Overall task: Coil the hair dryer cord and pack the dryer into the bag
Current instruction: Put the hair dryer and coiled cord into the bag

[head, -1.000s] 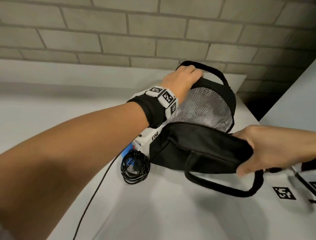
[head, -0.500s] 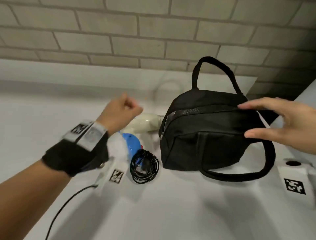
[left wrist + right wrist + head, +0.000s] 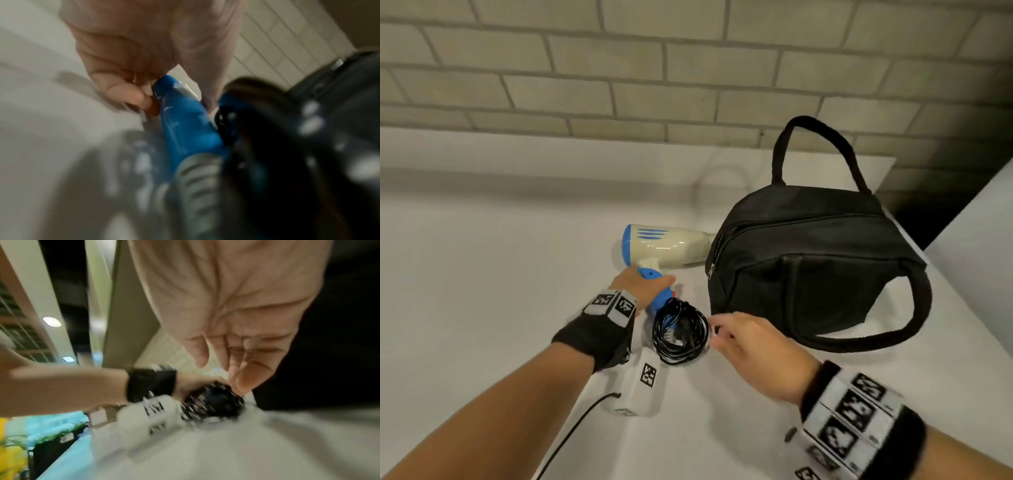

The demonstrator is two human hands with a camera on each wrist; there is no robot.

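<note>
A cream hair dryer (image 3: 666,248) with a blue handle (image 3: 185,126) lies on the white counter, its nozzle pointing at the black bag (image 3: 811,263). My left hand (image 3: 642,286) grips the blue handle, fingers and thumb curled round it. The black cord (image 3: 679,330) sits coiled in a tight bundle just below the handle. My right hand (image 3: 743,342) hovers at the coil's right edge with fingers loosely extended, the fingertips (image 3: 242,382) right beside the coil (image 3: 213,402). The bag stands upright to the right, its top flap down.
A white counter (image 3: 482,291) runs to a brick wall (image 3: 619,68) behind. A white partition (image 3: 976,226) rises at the right. Wrist-camera units with black-and-white markers sit on both wrists; a thin black cable (image 3: 571,425) trails from the left one.
Both hands let go of the bag, whose flap dropped down. My left hand moved down and took the dryer's handle; my right hand swung left to the coiled cord.
</note>
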